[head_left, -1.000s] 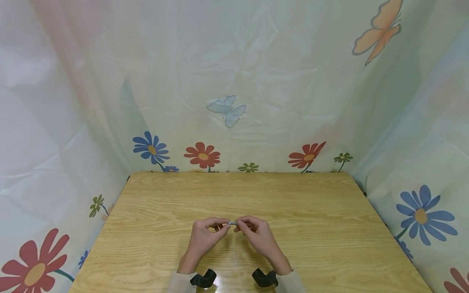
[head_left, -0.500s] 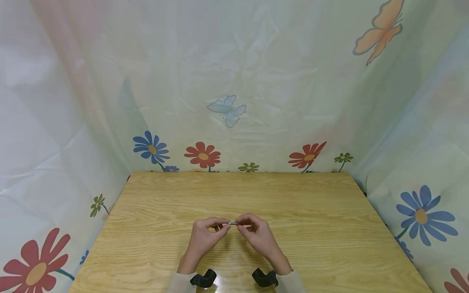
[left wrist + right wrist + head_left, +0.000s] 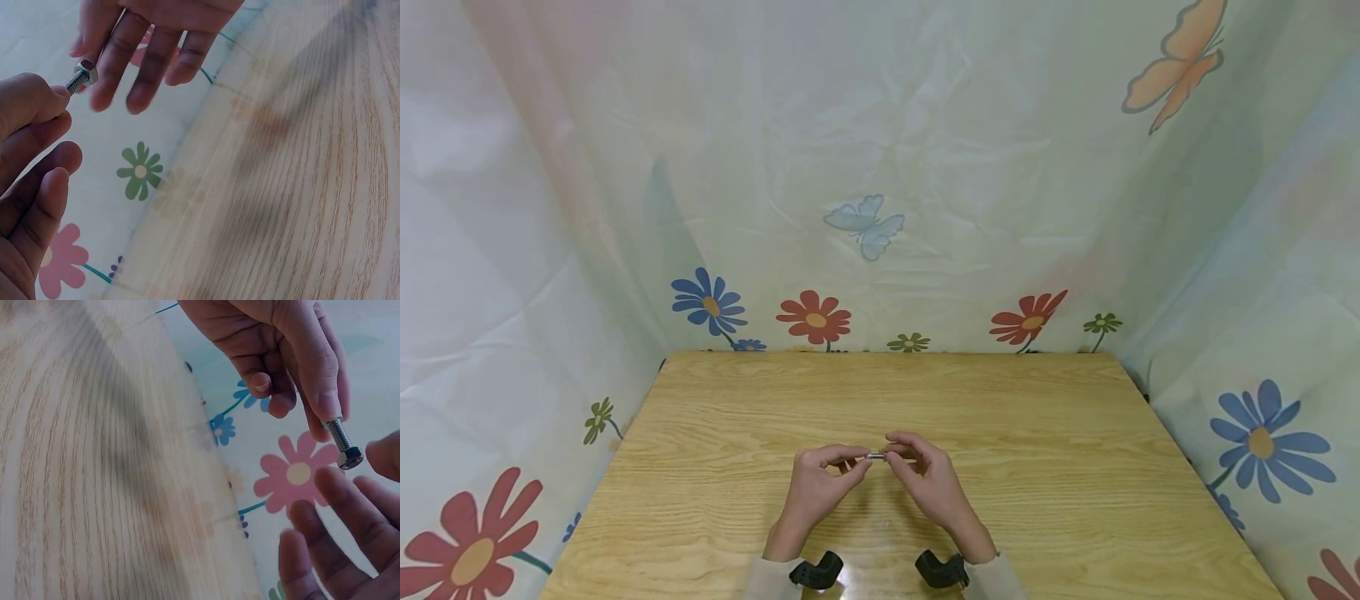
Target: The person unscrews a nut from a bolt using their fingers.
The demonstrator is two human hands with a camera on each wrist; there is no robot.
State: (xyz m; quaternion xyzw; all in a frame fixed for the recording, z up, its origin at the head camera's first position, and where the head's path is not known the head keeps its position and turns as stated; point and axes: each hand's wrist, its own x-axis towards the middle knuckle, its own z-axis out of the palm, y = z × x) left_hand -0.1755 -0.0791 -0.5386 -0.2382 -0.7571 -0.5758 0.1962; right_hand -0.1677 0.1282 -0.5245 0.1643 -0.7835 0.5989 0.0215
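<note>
A small silver threaded bolt (image 3: 876,456) is held level above the table. My left hand (image 3: 820,483) pinches one end of it between thumb and fingertips. In the right wrist view, the threads of the bolt (image 3: 340,434) lead to a hex-shaped end piece (image 3: 350,458); whether this is its head or a nut cannot be told. Around that end, my right hand (image 3: 928,483) has thumb and fingers spread. In the left wrist view, the right hand's fingers (image 3: 144,69) hang relaxed beside the hex end, apart from it. The pinched tip is hidden by the left thumb (image 3: 37,100).
Beneath the hands is a wood-grain table (image 3: 880,392). A pale curtain (image 3: 925,167) printed with flowers and butterflies encloses its back and sides. Each wrist wears a black camera mount, the left mount (image 3: 817,571) and the right mount (image 3: 942,570).
The right hand's thumb and fingers have shifted around the bolt's end, and its index finger now stands raised farther from it. The left hand and bolt have barely moved.
</note>
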